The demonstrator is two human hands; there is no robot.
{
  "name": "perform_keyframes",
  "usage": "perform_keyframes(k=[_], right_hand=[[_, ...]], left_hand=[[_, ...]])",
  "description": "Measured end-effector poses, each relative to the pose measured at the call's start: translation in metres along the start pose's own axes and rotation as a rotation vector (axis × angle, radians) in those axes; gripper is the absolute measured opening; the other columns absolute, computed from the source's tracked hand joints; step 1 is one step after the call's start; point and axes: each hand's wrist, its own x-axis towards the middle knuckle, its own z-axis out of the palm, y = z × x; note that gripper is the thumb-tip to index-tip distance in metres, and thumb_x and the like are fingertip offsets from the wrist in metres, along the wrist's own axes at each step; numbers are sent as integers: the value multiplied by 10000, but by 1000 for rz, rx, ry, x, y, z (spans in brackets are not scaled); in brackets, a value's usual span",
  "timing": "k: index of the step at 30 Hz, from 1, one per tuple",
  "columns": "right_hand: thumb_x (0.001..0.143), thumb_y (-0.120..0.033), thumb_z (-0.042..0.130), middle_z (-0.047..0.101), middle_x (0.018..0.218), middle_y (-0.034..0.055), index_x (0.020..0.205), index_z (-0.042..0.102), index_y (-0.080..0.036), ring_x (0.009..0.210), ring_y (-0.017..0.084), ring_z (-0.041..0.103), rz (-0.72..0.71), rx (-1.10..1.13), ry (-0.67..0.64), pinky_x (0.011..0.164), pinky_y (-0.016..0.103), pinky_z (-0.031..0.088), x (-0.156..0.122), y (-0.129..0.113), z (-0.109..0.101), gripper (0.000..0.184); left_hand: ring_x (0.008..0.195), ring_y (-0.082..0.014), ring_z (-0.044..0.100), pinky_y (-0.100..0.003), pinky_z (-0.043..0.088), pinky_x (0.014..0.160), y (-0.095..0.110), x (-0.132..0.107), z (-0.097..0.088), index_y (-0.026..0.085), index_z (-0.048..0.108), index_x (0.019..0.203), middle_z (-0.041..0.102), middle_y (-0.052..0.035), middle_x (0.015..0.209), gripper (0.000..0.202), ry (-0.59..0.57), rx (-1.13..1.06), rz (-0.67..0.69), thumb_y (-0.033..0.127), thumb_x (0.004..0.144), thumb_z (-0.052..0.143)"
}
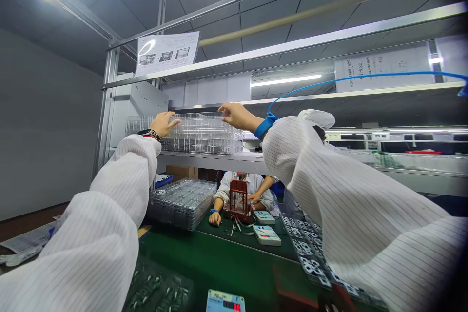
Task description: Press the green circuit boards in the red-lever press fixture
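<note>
Both my arms, in white striped sleeves, reach up to the metal shelf (219, 158). There a stack of clear plastic trays (201, 139) rests. My left hand (163, 123) grips the left end of the top clear tray (199, 118), fingers curled over its edge. My right hand (236, 115) pinches the same tray's right end. A blue wrist strap (266, 126) with a blue cord (365, 78) circles my right wrist.
Across the green bench (226, 258) a person in white works at a red fixture (238, 200). A stack of filled trays (183, 202) sits lower left, more trays (310, 253) at right. Small boxes (267, 235) and a digital device (224, 301) lie on the bench.
</note>
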Motion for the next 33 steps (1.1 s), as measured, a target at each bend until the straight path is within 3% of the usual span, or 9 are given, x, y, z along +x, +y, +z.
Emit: perform_keyframes(k=[8,13,15,17,20,22,24,28,33], right_hand=[[856,-112,626,667,1032,135,1146,622,-55,1011,257,617,75,-35,-56,927,378,481,0,-19,-14,295],[912,-154,571,549,1291,115,1265,535,-89,1219,223,487,15,-95,-16,1085,347,377,-40,-46,-56,361],[921,-158,542,591,1235,84,1236,558,-127,1161,197,529,-137,-108,18,1057,330,415,-94,-60,-77,317],[906,-162,533,639,1150,81,1183,595,-128,1104,224,572,-336,-51,46,989,388,484,-169,-74,-92,286],[927,-204,478,644,1169,25,1286,537,-302,1129,239,579,-252,34,-63,947,427,528,-298,-92,-91,377],[896,-222,524,624,1217,24,1326,510,-318,1173,246,561,-97,95,-105,885,387,578,-369,-102,-77,440],[909,-253,498,591,1270,48,1339,500,-308,1178,271,561,35,173,-141,852,420,596,-417,-111,-59,434],[971,-318,390,518,1356,62,1313,502,-308,1258,281,490,263,368,-82,949,482,534,-450,-128,-27,360],[984,-351,395,467,1399,46,1276,503,-304,1320,248,412,363,523,66,1059,450,430,-452,-139,-7,315]], left_hand=[[1260,-299,451,-471,338,1049,17,-4,-12,104,496,1298,533,-162,1331,497,-19,-69,-68,427,929,417],[1392,-291,261,-555,213,1115,46,-40,-22,40,311,1405,324,-175,1503,620,164,-237,-139,423,930,427],[1371,-267,322,-495,267,1123,66,-82,-30,48,323,1402,366,-163,1478,609,272,-369,-60,430,935,407],[1264,-227,478,-406,444,1019,91,-145,-40,182,393,1377,490,-72,1392,521,222,-435,13,461,938,378],[1149,-203,571,-364,458,1013,132,-265,-53,346,497,1284,603,15,1269,344,-60,-516,380,389,951,425],[1047,-184,625,-292,504,923,159,-346,-55,340,570,1206,679,13,1154,293,-356,-592,666,284,927,501],[905,-151,666,-234,525,850,180,-413,-49,317,604,1149,726,24,1017,256,-589,-678,768,244,908,557],[1154,-192,594,-293,484,982,197,-496,-13,266,543,1264,650,-39,1236,325,-660,-679,574,265,940,513],[1322,-229,447,-396,426,1056,191,-533,27,236,291,1476,449,-99,1453,544,-747,-580,408,309,968,471]])
